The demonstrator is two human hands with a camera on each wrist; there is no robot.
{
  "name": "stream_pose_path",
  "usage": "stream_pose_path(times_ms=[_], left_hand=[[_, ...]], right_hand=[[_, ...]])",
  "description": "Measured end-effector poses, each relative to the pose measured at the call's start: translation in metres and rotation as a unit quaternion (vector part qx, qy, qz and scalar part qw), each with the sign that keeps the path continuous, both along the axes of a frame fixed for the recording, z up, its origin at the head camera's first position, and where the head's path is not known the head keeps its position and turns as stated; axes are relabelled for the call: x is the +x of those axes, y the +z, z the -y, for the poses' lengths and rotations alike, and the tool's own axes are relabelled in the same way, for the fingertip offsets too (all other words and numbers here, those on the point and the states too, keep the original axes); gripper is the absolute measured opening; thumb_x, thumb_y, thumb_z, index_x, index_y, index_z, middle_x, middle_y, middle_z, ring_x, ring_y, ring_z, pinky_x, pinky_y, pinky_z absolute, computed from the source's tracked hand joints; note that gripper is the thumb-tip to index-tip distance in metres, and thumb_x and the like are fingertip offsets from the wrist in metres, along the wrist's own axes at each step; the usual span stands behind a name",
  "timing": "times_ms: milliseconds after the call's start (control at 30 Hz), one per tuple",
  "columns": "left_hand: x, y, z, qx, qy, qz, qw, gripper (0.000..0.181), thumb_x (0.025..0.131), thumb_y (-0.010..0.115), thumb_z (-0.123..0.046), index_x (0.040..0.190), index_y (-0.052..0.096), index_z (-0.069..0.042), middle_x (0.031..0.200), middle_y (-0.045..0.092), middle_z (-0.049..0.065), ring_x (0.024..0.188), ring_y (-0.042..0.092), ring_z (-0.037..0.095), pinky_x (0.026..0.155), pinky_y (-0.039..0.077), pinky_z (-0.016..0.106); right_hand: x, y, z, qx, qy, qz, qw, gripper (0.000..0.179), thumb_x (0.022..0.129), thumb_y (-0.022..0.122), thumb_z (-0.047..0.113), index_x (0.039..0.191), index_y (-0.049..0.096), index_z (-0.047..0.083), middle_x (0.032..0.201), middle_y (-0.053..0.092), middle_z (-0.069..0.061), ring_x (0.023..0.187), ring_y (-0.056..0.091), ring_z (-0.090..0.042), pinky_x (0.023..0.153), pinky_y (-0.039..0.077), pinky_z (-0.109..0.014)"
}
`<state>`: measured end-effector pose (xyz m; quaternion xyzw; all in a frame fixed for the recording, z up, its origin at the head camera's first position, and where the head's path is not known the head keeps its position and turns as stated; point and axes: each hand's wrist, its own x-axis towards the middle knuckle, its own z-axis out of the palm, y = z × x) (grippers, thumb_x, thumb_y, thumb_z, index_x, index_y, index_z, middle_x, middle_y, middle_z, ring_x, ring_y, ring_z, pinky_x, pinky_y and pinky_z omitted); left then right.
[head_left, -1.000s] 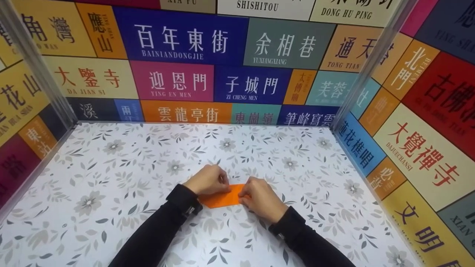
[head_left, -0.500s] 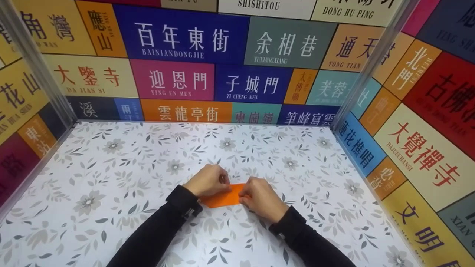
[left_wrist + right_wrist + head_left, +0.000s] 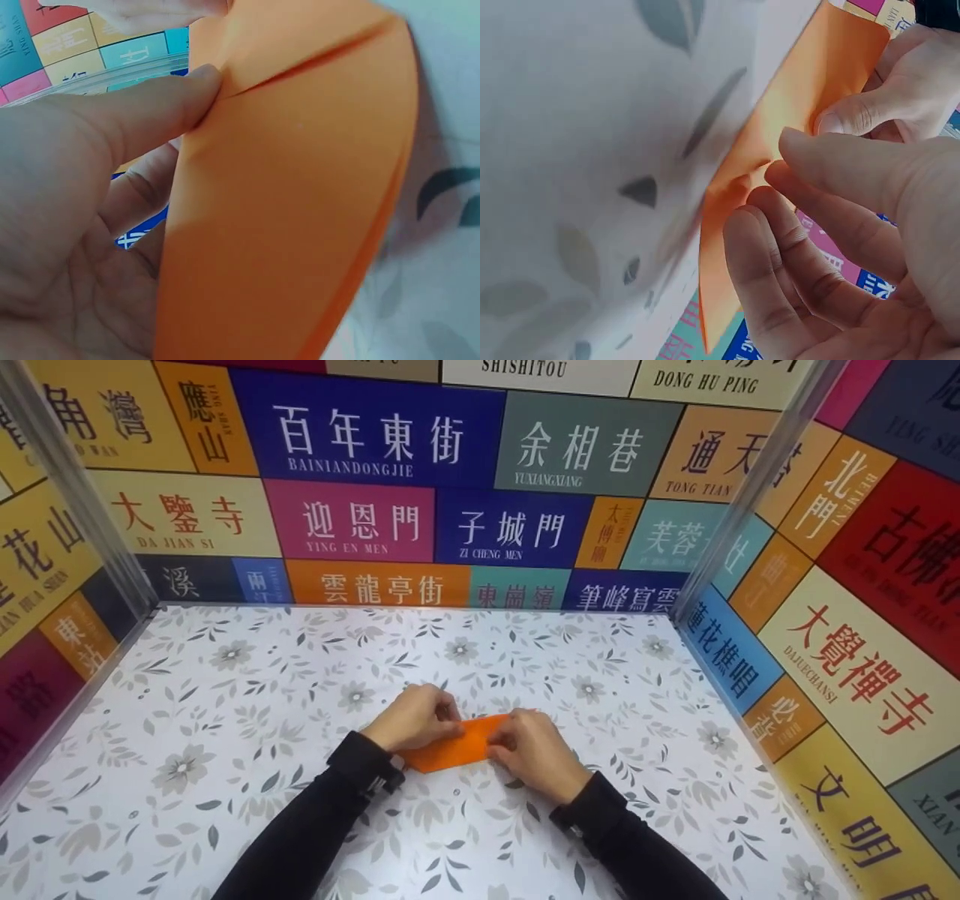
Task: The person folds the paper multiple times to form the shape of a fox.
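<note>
A folded sheet of orange paper (image 3: 457,748) is held low over the table between both hands. My left hand (image 3: 414,718) grips its left part; in the left wrist view the thumb (image 3: 169,101) presses on the near face and the other fingers go behind the edge. A narrow dark slit runs across the paper (image 3: 285,195) from close by that thumb. My right hand (image 3: 541,756) pinches the paper's right part, fingers curled. In the right wrist view its thumb and fingertips meet close at a puckered spot of the paper (image 3: 780,105).
The table (image 3: 300,660) wears a white cloth with grey flowers and leaves. Panels with coloured name blocks (image 3: 367,442) stand behind it and on both sides. Metal corner posts (image 3: 739,510) join the panels. Both arms wear black sleeves (image 3: 300,825).
Both hands have shifted slightly up in the head view, and the paper's right end has lifted and tilted. The right hand has turned a little, and more of the paper shows.
</note>
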<state>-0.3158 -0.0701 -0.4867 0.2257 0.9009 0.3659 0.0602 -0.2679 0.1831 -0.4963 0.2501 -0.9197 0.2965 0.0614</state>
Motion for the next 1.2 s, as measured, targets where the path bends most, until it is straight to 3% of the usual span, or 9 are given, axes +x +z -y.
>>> stream_pose_path(times_ms=[167, 467, 767, 967, 1200], left_hand=[[0.000, 0.005, 0.002, 0.011, 0.013, 0.001, 0.9999, 0.013, 0.102, 0.092, -0.022, 0.093, 0.085, -0.014, 0.086, 0.080, 0.000, 0.077, 0.063, 0.012, 0.079, 0.053, 0.031], [-0.001, 0.008, 0.002, 0.054, 0.065, -0.007, 0.9964, 0.010, 0.103, 0.090, -0.023, 0.098, 0.085, -0.017, 0.095, 0.083, 0.000, 0.078, 0.068, 0.013, 0.078, 0.056, 0.030], [0.001, 0.012, -0.002, 0.126, 0.101, -0.049, 0.9857, 0.009, 0.102, 0.092, -0.026, 0.099, 0.087, -0.019, 0.096, 0.086, 0.000, 0.082, 0.073, 0.021, 0.080, 0.058, 0.032], [0.002, 0.015, -0.005, 0.151, 0.114, -0.052, 0.9805, 0.009, 0.102, 0.093, -0.026, 0.101, 0.088, -0.019, 0.098, 0.086, -0.001, 0.083, 0.074, 0.017, 0.078, 0.059, 0.030], [0.003, 0.016, -0.007, 0.182, 0.112, -0.066, 0.9746, 0.012, 0.102, 0.093, -0.028, 0.101, 0.088, -0.017, 0.098, 0.087, 0.001, 0.080, 0.071, 0.012, 0.077, 0.059, 0.026]], right_hand=[[-0.004, 0.007, -0.006, -0.016, -0.015, -0.015, 0.9996, 0.009, 0.096, 0.092, 0.003, 0.104, 0.091, 0.005, 0.101, 0.085, -0.007, 0.091, 0.078, -0.019, 0.082, 0.067, -0.032], [-0.011, 0.018, -0.019, -0.067, -0.037, 0.021, 0.9968, 0.008, 0.099, 0.093, 0.009, 0.107, 0.093, 0.009, 0.098, 0.085, -0.001, 0.088, 0.074, -0.011, 0.081, 0.064, -0.027], [-0.019, 0.022, -0.026, -0.088, -0.051, 0.033, 0.9943, 0.008, 0.102, 0.091, 0.014, 0.108, 0.093, 0.010, 0.098, 0.089, 0.002, 0.088, 0.078, -0.012, 0.085, 0.066, -0.028], [-0.021, 0.022, -0.027, -0.100, -0.064, 0.054, 0.9915, 0.013, 0.106, 0.088, 0.022, 0.115, 0.091, 0.013, 0.105, 0.091, 0.001, 0.093, 0.080, -0.015, 0.086, 0.066, -0.028], [-0.022, 0.024, -0.029, -0.147, -0.064, 0.092, 0.9827, 0.020, 0.109, 0.084, 0.028, 0.121, 0.088, 0.011, 0.107, 0.089, -0.005, 0.090, 0.083, -0.022, 0.073, 0.067, -0.026]])
